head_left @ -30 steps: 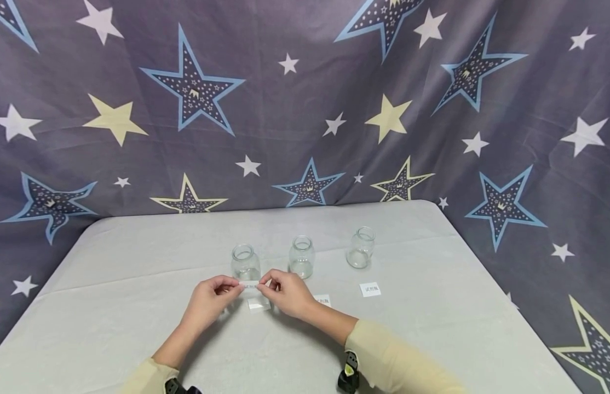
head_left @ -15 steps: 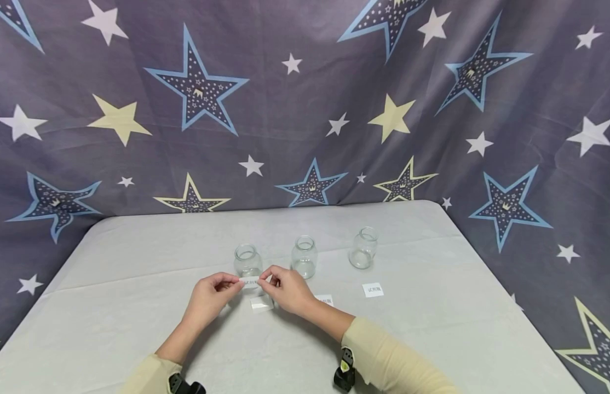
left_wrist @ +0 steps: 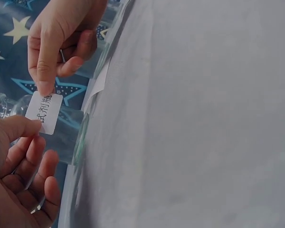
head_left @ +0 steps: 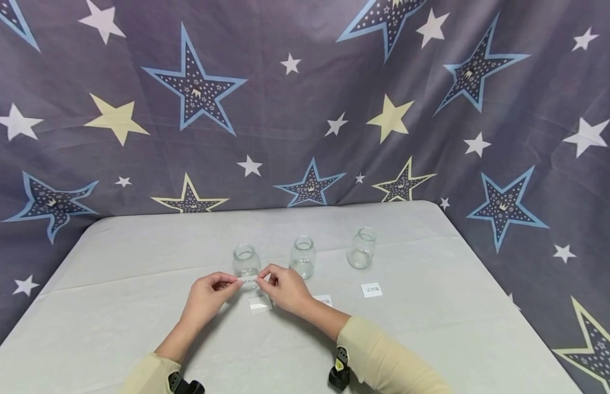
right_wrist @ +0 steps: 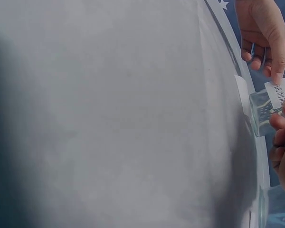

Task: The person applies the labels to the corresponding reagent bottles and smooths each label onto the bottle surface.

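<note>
A small white label (head_left: 249, 281) with printed dark characters is stretched between my two hands. My left hand (head_left: 208, 295) pinches its left end between thumb and index finger, the other fingers loosely bent. At the opposite end, the right hand (head_left: 287, 290) pinches the label the same way. Just behind it stands a clear glass jar (head_left: 245, 260), upright and without a lid. In the left wrist view the label (left_wrist: 45, 111) lies in front of the jar's side; whether it touches the glass I cannot tell. A glossy backing piece (head_left: 260, 304) lies on the table below the hands.
Two more open glass jars stand to the right, a middle jar (head_left: 303, 257) and a far right jar (head_left: 362, 249). One printed label (head_left: 371, 290) lies before the right jar. Another label (head_left: 323, 300) is partly covered by my right forearm. A pale cloth covers the table (head_left: 433, 328).
The label and both hands have risen slightly toward the left jar. Both hands keep their pinch on the label. The jars and the other labels stay in place.
</note>
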Action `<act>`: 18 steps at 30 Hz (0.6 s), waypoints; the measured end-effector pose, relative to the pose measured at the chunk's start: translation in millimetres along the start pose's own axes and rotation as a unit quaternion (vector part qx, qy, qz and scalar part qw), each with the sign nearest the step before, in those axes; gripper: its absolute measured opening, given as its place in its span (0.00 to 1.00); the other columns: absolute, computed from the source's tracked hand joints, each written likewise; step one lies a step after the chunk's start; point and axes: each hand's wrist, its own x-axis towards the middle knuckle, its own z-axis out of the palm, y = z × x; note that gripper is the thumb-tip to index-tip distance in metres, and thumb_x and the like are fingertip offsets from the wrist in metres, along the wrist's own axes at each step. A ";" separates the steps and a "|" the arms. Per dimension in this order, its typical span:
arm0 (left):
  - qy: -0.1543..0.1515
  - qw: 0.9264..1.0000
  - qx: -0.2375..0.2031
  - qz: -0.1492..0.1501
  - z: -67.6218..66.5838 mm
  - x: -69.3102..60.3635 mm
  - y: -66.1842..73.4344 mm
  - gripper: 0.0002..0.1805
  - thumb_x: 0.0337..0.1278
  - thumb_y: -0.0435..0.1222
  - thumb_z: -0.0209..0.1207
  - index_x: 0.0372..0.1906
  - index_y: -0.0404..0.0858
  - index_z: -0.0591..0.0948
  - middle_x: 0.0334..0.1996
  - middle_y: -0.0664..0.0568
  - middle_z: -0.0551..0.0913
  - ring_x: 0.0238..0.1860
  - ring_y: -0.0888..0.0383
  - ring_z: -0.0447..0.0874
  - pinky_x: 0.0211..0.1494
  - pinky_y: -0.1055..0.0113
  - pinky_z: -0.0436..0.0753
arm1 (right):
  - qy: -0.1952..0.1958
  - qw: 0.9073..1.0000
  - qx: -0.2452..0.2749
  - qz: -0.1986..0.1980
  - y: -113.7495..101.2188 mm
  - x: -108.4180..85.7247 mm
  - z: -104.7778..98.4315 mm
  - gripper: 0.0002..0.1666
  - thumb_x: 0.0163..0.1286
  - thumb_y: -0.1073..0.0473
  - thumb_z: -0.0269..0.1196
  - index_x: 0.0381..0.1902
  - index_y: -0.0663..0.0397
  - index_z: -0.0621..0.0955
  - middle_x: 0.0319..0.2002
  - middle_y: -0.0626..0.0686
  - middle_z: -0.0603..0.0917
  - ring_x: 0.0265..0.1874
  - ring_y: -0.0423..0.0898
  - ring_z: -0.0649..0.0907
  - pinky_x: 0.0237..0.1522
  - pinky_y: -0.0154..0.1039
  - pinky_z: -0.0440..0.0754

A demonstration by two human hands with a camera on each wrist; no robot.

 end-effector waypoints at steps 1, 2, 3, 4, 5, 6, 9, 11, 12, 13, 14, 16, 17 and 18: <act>0.001 1.000 0.000 0.000 -0.1 0.1 -0.4 0.09 0.51 0.37 0.66 0.34 0.34 0.84 0.28 0.49 0.85 0.25 0.68 0.75 0.30 0.75 0.75 | 0.001 1.000 -0.003 -0.001 0.5 0.2 0.4 0.07 0.66 0.54 0.61 0.36 0.51 0.81 0.16 0.46 0.78 0.09 0.28 0.67 0.15 0.24 0.66; 0.001 1.000 -0.001 0.001 -0.1 0.3 -0.8 0.10 0.50 0.37 0.66 0.34 0.34 0.84 0.28 0.49 0.85 0.25 0.68 0.75 0.30 0.75 0.75 | 0.003 1.000 -0.007 -0.003 0.6 0.5 0.5 0.07 0.66 0.54 0.61 0.36 0.51 0.81 0.15 0.46 0.78 0.10 0.28 0.67 0.15 0.23 0.66; 0.002 1.000 -0.002 0.002 -0.3 0.5 -1.0 0.10 0.50 0.37 0.66 0.34 0.34 0.84 0.28 0.49 0.85 0.25 0.68 0.75 0.30 0.75 0.75 | 0.007 1.000 -0.010 -0.007 0.8 0.9 0.5 0.07 0.66 0.54 0.61 0.35 0.51 0.81 0.15 0.45 0.78 0.10 0.28 0.66 0.15 0.23 0.65; 0.003 1.000 -0.003 0.002 -0.5 0.6 -1.2 0.10 0.50 0.37 0.66 0.34 0.34 0.84 0.28 0.49 0.85 0.25 0.68 0.75 0.30 0.75 0.75 | 0.011 1.000 -0.014 -0.010 0.5 1.3 0.5 0.07 0.65 0.54 0.61 0.35 0.51 0.81 0.15 0.45 0.78 0.11 0.28 0.66 0.16 0.23 0.65; 0.005 1.000 -0.003 0.003 -0.8 0.7 -1.3 0.10 0.50 0.38 0.66 0.34 0.35 0.84 0.28 0.49 0.85 0.25 0.68 0.75 0.30 0.75 0.75 | 0.014 1.000 -0.018 -0.013 0.2 1.8 0.5 0.07 0.65 0.54 0.61 0.35 0.51 0.81 0.15 0.46 0.78 0.11 0.28 0.66 0.16 0.23 0.65; 0.005 1.000 -0.005 0.002 -1.1 0.7 -1.4 0.10 0.50 0.38 0.66 0.34 0.35 0.84 0.28 0.49 0.85 0.25 0.68 0.75 0.30 0.75 0.75 | 0.017 0.999 -0.021 -0.016 -0.2 2.3 0.4 0.07 0.65 0.54 0.61 0.35 0.51 0.81 0.15 0.46 0.78 0.11 0.29 0.66 0.16 0.23 0.65; 0.006 1.000 -0.005 0.001 -1.7 0.8 -1.9 0.11 0.51 0.39 0.66 0.34 0.35 0.84 0.28 0.50 0.85 0.26 0.68 0.75 0.31 0.76 0.75 | 0.020 0.999 -0.023 -0.013 -1.2 3.0 0.4 0.07 0.65 0.54 0.61 0.34 0.51 0.81 0.15 0.46 0.78 0.12 0.29 0.66 0.17 0.23 0.64; 0.006 1.000 -0.005 0.001 -1.8 1.0 -2.2 0.11 0.51 0.39 0.66 0.34 0.35 0.84 0.28 0.50 0.85 0.26 0.68 0.75 0.31 0.76 0.75 | 0.023 0.999 -0.024 -0.009 -1.7 3.0 0.5 0.07 0.65 0.55 0.61 0.34 0.51 0.81 0.15 0.46 0.78 0.11 0.29 0.66 0.16 0.24 0.64; 0.006 1.000 -0.005 0.001 -1.8 1.1 -2.4 0.11 0.51 0.39 0.66 0.34 0.35 0.84 0.28 0.50 0.85 0.26 0.68 0.75 0.31 0.75 0.75 | 0.025 0.999 -0.025 -0.008 -1.3 3.1 1.0 0.07 0.65 0.54 0.61 0.33 0.51 0.81 0.15 0.46 0.78 0.11 0.29 0.66 0.16 0.24 0.64; 0.006 1.000 -0.004 0.002 -1.8 1.2 -2.4 0.11 0.51 0.40 0.66 0.34 0.35 0.84 0.28 0.50 0.85 0.26 0.68 0.75 0.31 0.75 0.75 | 0.027 0.999 -0.026 -0.006 -1.0 3.2 1.2 0.07 0.65 0.54 0.62 0.33 0.51 0.81 0.15 0.46 0.78 0.11 0.29 0.66 0.16 0.24 0.65; 0.006 1.000 -0.003 0.003 -1.8 1.3 -2.5 0.11 0.51 0.40 0.65 0.34 0.35 0.84 0.28 0.50 0.85 0.26 0.68 0.74 0.31 0.75 0.75 | 0.030 0.999 -0.027 -0.004 -0.8 3.2 1.4 0.08 0.64 0.53 0.62 0.32 0.51 0.81 0.15 0.46 0.78 0.11 0.29 0.66 0.17 0.24 0.65; 0.004 1.000 -0.004 0.004 -1.6 1.3 -2.6 0.11 0.52 0.40 0.65 0.34 0.35 0.84 0.28 0.50 0.85 0.26 0.68 0.74 0.31 0.75 0.75 | 0.033 0.999 -0.032 -0.001 -0.8 2.9 1.5 0.09 0.64 0.52 0.62 0.32 0.51 0.81 0.15 0.46 0.78 0.12 0.29 0.66 0.17 0.24 0.65; 0.003 1.000 -0.004 0.004 -1.6 1.3 -2.7 0.11 0.52 0.40 0.65 0.34 0.35 0.84 0.28 0.50 0.84 0.26 0.68 0.74 0.31 0.75 0.74 | 0.035 0.999 -0.032 0.001 -0.5 2.8 1.6 0.09 0.64 0.51 0.63 0.32 0.51 0.81 0.15 0.46 0.78 0.12 0.29 0.66 0.17 0.24 0.65; 0.003 1.000 -0.004 0.003 -1.5 1.2 -2.8 0.11 0.52 0.40 0.65 0.34 0.35 0.84 0.28 0.50 0.84 0.26 0.68 0.74 0.31 0.75 0.74 | 0.038 0.999 -0.032 0.001 -0.3 2.6 1.7 0.10 0.63 0.51 0.63 0.32 0.51 0.81 0.15 0.46 0.77 0.12 0.29 0.66 0.17 0.24 0.65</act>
